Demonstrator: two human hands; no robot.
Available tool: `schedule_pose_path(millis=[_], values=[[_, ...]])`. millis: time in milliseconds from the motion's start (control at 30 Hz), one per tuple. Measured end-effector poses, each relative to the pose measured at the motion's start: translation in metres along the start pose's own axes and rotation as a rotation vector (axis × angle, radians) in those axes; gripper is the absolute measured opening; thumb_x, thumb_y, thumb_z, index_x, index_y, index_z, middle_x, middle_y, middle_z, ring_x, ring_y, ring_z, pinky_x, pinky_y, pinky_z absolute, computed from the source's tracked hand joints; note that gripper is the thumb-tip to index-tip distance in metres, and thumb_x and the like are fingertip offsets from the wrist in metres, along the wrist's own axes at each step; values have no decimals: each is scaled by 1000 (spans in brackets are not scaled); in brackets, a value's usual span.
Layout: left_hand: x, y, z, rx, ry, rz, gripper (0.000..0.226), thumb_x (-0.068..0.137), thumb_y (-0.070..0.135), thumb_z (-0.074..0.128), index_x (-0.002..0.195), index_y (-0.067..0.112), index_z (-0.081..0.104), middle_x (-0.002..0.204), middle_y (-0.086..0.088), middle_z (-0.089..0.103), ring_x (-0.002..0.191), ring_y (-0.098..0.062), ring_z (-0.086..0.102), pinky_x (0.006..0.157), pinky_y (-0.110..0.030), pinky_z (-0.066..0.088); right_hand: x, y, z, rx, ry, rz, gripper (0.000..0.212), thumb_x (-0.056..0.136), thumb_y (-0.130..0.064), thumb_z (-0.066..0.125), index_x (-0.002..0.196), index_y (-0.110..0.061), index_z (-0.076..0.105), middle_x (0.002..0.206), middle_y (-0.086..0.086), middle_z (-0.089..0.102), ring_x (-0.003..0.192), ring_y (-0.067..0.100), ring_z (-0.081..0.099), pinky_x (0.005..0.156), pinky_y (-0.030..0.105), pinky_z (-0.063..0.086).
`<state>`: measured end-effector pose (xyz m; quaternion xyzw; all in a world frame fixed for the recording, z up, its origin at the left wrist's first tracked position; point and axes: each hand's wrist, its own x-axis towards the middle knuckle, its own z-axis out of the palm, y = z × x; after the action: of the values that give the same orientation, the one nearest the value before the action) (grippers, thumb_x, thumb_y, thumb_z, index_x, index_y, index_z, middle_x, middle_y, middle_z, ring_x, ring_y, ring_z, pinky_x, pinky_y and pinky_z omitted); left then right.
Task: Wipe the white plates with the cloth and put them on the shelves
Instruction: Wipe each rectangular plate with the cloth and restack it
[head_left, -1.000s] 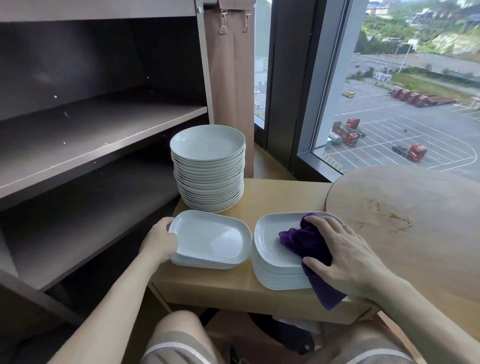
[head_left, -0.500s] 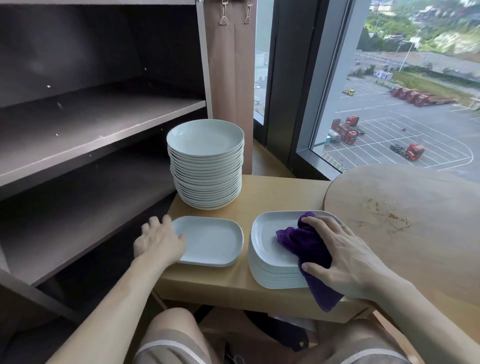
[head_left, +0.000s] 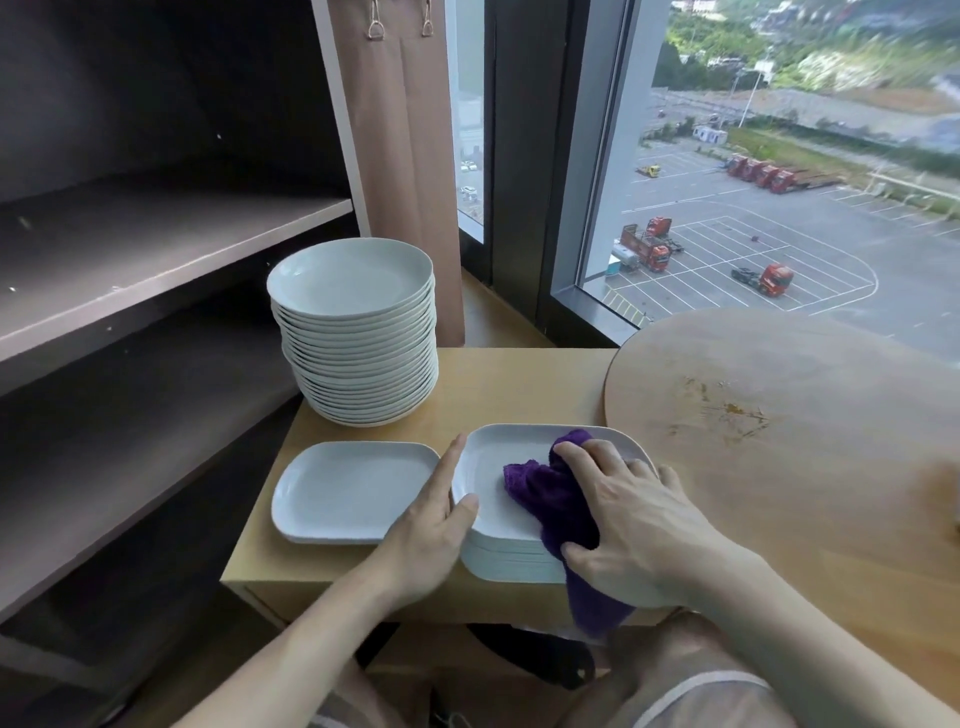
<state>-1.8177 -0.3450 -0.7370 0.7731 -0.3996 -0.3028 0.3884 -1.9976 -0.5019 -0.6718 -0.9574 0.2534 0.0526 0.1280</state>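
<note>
A dark brown shelf unit (head_left: 156, 244) stands left and a round wooden tabletop (head_left: 805, 441) right of the light wooden table (head_left: 519, 384). On the table a tall stack of round white plates (head_left: 358, 332) rises behind a stack of rectangular white plates (head_left: 483, 483) and a single rectangular white plate (head_left: 353, 491), both lying long axis left to right. The right hand (head_left: 639, 514) clutches the purple cloth (head_left: 550, 493) on the top plate. The left hand (head_left: 431, 525) lies thumb on the rim; whether it grips, I cannot tell.

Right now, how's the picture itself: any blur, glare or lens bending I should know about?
Head view: daylight from the window lights the white plates softly, without harsh glare; the shelves at left sit in shadow. Same view: the wide lens bows the shelf edges, the far hillside is smeared, while the left hand, right hand and purple cloth look sharp.
</note>
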Motion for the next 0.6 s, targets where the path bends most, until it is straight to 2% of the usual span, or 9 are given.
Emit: schedule_pose_path(millis=[67,133,233,300,367,433,500,600], values=[[0,-2,-1,0,-9,6,65,108,37,36,155,58,-3,166,21,19,145,-5,31,107,-18,24,3,7,-9,97,-22,-6,76,77,-57,55,144,-43,22,144,-15,34,124,23,44,101,39,40],[0,-4,-1,-13,-16,18,65,108,38,36,155,58,-5,164,28,14,147,-2,27,108,-16,21,6,16,-20,204,-24,-3,71,76,-52,58,139,-44,26,136,-16,37,119,17,48,95,34,45],[1,-2,0,-3,-28,42,66,109,44,36,153,60,-10,157,35,7,149,-4,26,112,-18,21,10,23,-21,308,159,43,59,79,-54,60,130,-45,30,127,-16,37,105,19,55,86,38,47],[2,-2,-1,-12,-39,35,68,105,55,38,151,64,-12,158,36,6,148,-5,29,114,-22,24,12,18,-11,305,292,75,51,87,-53,64,129,-45,36,126,-18,35,103,20,55,82,37,44],[-1,-2,-3,-48,-69,32,74,98,67,43,147,68,-13,163,34,2,146,-6,33,115,-24,25,12,13,5,167,301,64,57,90,-58,58,141,-41,37,142,-15,35,121,23,49,96,39,43],[-3,-2,-5,-99,-114,39,87,92,70,52,146,69,-16,167,26,7,146,-9,34,121,-32,26,13,11,19,41,269,38,69,90,-63,44,152,-38,28,159,-7,27,138,28,33,113,42,34],[-5,-2,-5,-117,-145,49,101,89,66,61,148,64,-21,169,17,11,150,-13,28,126,-41,23,15,8,22,32,235,49,75,86,-60,35,156,-38,19,165,-2,18,144,32,22,119,45,26],[-6,1,-2,-119,-146,69,113,86,62,66,151,54,-26,170,15,7,154,-8,19,127,-42,19,21,-1,24,11,204,-2,78,84,-52,29,159,-35,16,167,1,13,148,36,18,122,47,23]])
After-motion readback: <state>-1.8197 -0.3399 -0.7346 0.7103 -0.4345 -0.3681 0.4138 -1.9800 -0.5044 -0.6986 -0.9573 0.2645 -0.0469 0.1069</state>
